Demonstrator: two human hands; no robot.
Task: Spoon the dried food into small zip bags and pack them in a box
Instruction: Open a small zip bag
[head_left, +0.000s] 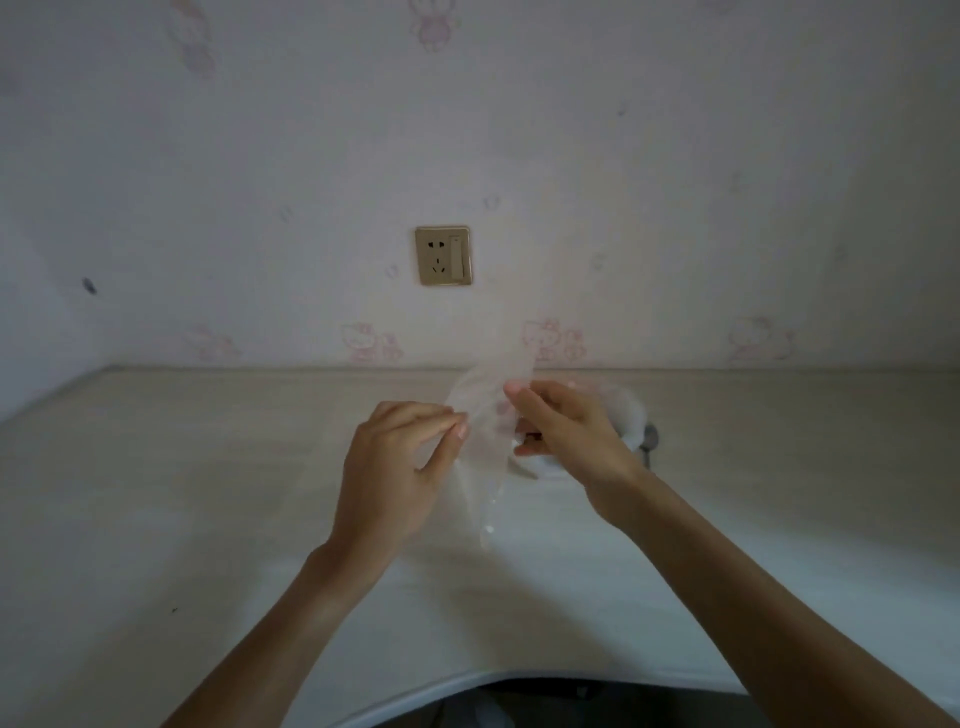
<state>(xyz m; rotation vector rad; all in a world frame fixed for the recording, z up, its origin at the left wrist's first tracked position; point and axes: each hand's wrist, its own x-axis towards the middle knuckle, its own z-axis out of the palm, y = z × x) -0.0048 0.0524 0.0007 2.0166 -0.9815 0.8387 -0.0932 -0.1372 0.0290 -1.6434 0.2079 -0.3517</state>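
While the two arms reach out over the table (208, 467), both hands are held up in the air, close together, with a clear bag (485, 431) between them. The left hand (395, 467) pinches one side of the bag with thumb and fingertips. The right hand (566, 431) pinches the other side, its fingers curled round the edge. I think they hold it this way to pull the top open, so food can go in. The bag hangs down thin and flat, and it looks empty to me.

Just behind the right hand, on the table, sits something white (626, 415), maybe a bowl or a sack; I cannot tell which, since the hand hides most of it. A spoon (649, 439) lies right beside it, ready for scooping. I see no box.

Farther back is the wall (208, 182), with a gold socket (443, 255) and faint pink cats on the paper.
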